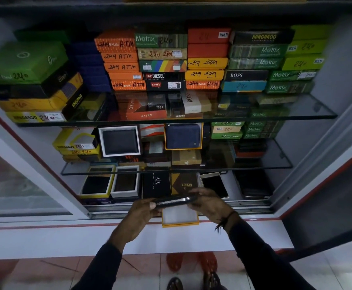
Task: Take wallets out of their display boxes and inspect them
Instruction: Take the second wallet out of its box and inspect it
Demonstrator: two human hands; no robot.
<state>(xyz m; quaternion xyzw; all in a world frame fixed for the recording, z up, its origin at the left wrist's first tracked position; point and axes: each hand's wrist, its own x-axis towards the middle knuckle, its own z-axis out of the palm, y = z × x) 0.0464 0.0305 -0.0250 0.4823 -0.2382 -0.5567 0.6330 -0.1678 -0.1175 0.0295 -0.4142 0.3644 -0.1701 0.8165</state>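
A dark zip wallet (174,201) is held edge-on between both hands, its metal zipper facing me. My left hand (142,210) grips its left end and my right hand (207,203) grips its right end. Just below the wallet lies an open yellow-rimmed display box (180,219) with a white lining, resting on the cabinet's front sill. Another blue zip wallet (182,136) stands in an orange-rimmed box on the middle shelf. A black wallet in a white-framed box (119,141) stands to its left.
Glass shelves (275,117) hold stacked wallet boxes in orange, green, yellow and black. On the bottom shelf lie open boxes (96,184) and a black box (156,184). A sliding glass door (14,185) stands at the left. The white ledge (66,237) runs along the front, with feet visible below it.
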